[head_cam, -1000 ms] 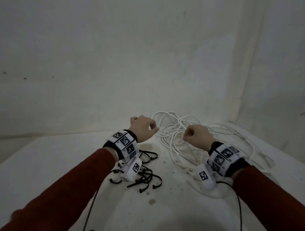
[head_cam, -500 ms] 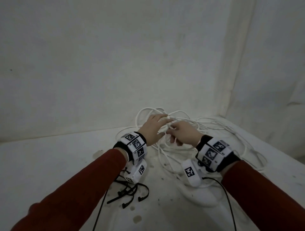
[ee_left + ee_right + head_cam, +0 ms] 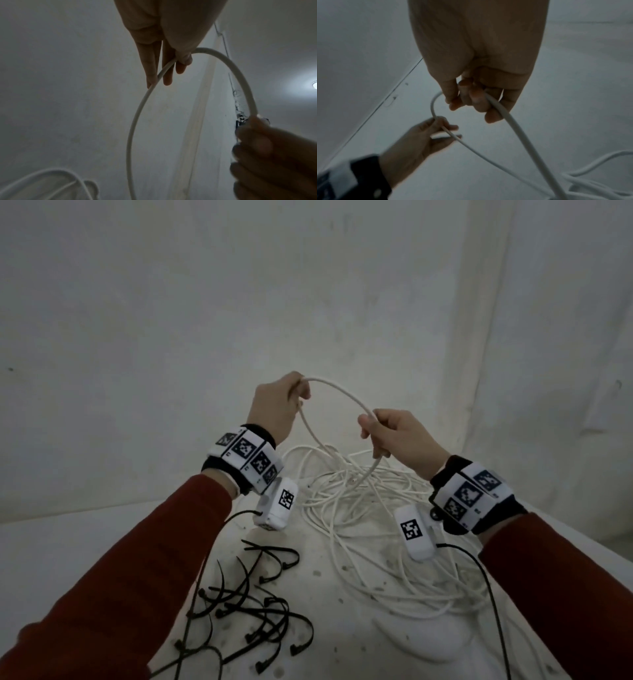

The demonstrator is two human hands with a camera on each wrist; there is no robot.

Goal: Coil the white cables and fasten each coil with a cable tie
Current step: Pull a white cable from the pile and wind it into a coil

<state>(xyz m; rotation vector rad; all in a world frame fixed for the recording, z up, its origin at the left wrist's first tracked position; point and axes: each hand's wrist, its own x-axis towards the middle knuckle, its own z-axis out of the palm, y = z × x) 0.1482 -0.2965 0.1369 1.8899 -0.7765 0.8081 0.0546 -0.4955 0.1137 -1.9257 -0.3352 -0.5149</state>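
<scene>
From the head camera, both hands are raised above the white table (image 3: 85,546), the left hand (image 3: 277,409) and the right hand (image 3: 397,436) each closed around one white cable (image 3: 339,390) that arches between them, its two ends dropping into the loose tangle of cables (image 3: 359,508) lying below, with black cable ties (image 3: 253,607) scattered nearer the left sleeve. The left wrist camera shows that hand's thumb and fingers (image 3: 152,65) pinching the cable (image 3: 137,115) as it loops over to the blurred right hand (image 3: 274,155). In the right wrist view, curled fingers (image 3: 477,100) grip the cable (image 3: 513,121), which curves on to the left hand (image 3: 423,138) beyond.
</scene>
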